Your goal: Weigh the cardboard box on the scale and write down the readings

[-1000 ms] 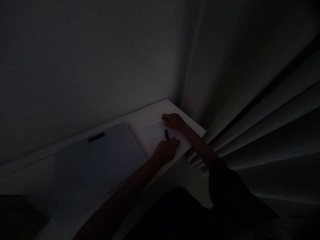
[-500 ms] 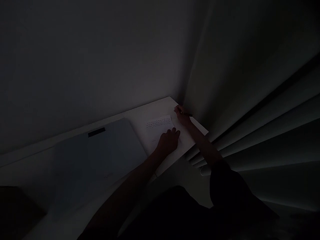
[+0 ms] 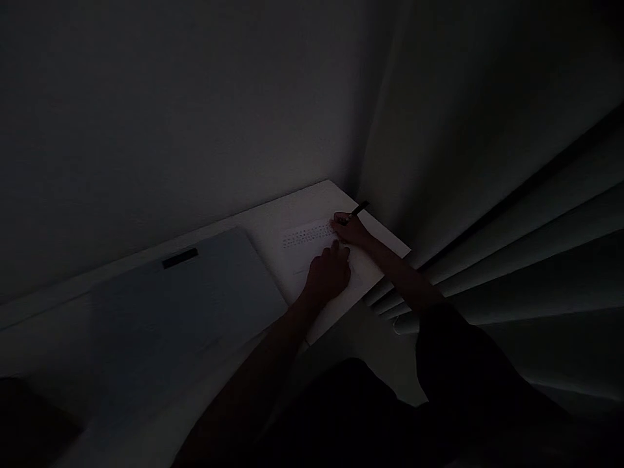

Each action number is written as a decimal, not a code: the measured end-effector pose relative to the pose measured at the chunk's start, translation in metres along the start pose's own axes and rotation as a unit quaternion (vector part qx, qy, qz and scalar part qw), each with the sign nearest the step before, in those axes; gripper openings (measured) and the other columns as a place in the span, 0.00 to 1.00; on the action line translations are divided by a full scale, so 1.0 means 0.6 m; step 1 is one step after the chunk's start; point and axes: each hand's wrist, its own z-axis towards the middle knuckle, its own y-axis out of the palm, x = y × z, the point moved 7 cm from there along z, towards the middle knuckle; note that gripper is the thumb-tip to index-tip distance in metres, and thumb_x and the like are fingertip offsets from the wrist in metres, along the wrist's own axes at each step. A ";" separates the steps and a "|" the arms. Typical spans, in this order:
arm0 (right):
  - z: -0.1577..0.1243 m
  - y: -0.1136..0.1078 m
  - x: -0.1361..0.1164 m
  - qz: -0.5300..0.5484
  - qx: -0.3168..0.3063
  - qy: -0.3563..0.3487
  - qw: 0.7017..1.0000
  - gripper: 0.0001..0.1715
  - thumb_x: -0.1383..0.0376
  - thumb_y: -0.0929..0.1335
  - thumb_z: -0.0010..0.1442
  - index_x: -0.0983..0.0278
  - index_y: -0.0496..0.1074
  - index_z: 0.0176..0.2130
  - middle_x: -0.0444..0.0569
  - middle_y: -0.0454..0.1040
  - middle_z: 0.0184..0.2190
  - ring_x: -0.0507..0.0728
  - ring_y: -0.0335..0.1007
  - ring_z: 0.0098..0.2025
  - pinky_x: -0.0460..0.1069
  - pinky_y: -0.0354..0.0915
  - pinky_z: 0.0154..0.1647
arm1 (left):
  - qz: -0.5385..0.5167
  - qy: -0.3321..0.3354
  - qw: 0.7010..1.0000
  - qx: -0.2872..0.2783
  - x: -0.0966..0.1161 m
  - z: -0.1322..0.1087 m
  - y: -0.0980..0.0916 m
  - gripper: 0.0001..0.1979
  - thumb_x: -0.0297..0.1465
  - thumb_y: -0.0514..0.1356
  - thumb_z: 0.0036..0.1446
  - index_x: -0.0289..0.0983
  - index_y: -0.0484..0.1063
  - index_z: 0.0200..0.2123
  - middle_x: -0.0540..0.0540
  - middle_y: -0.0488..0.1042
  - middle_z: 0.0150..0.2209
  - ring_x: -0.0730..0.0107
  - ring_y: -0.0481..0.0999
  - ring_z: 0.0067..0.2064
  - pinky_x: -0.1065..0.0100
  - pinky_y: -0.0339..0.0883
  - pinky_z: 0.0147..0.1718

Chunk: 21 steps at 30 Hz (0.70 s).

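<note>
A white sheet of paper [image 3: 298, 255] with rows of small dark marks lies on the white table [image 3: 273, 211]. My left hand [image 3: 329, 272] rests on the paper's lower right part, its fingers lying forward and holding nothing that I can see. Just beyond it, my right hand [image 3: 349, 227] is closed round a dark pen [image 3: 359, 208] at the paper's upper right edge. The pen's back end sticks up to the right; its tip is hidden by the fingers. The scene is very dark.
A large grey-blue flat panel [image 3: 195, 312] with a black strip [image 3: 180, 258] lies on the table to the left. The wall [image 3: 195, 117] runs behind the table. Curtain folds [image 3: 511, 260] hang at the right. A dark object [image 3: 34, 416] sits at the lower left.
My right hand has come down and left from the table's far corner to the paper's edge, and the pen now slants upward. My left hand stays on the paper, its fingers slightly shifted.
</note>
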 end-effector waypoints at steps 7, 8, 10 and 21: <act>0.004 -0.001 -0.005 -0.064 0.004 -0.050 0.997 0.17 0.59 0.62 0.60 0.64 0.55 0.24 0.41 0.57 0.19 0.50 0.58 0.26 0.45 0.54 0.28 | 0.007 0.003 1.000 -0.005 0.001 -0.002 0.000 0.22 0.35 0.42 0.67 0.34 0.60 0.59 0.33 0.56 0.65 0.52 0.69 0.49 0.60 0.68 0.34; 0.005 -0.001 -0.004 -0.067 0.005 -0.048 0.997 0.17 0.60 0.62 0.60 0.64 0.54 0.24 0.42 0.57 0.20 0.50 0.57 0.26 0.45 0.54 0.29 | 0.008 0.003 1.000 -0.003 0.001 -0.002 0.000 0.21 0.35 0.42 0.67 0.34 0.60 0.58 0.33 0.56 0.65 0.53 0.69 0.49 0.61 0.68 0.34; 0.005 -0.001 -0.002 -0.065 0.009 -0.045 0.997 0.16 0.60 0.61 0.60 0.63 0.54 0.24 0.42 0.56 0.20 0.50 0.56 0.26 0.45 0.53 0.29 | 0.009 0.004 1.000 0.003 0.001 -0.002 0.000 0.21 0.35 0.42 0.67 0.34 0.60 0.58 0.33 0.57 0.64 0.53 0.69 0.49 0.62 0.68 0.34; 0.010 -0.001 0.006 -0.059 0.005 -0.046 0.997 0.16 0.59 0.61 0.58 0.63 0.53 0.24 0.41 0.55 0.19 0.50 0.55 0.24 0.46 0.52 0.28 | -0.010 -0.001 1.000 -0.009 0.002 -0.001 0.001 0.23 0.35 0.42 0.67 0.34 0.59 0.60 0.32 0.55 0.65 0.51 0.68 0.52 0.58 0.69 0.38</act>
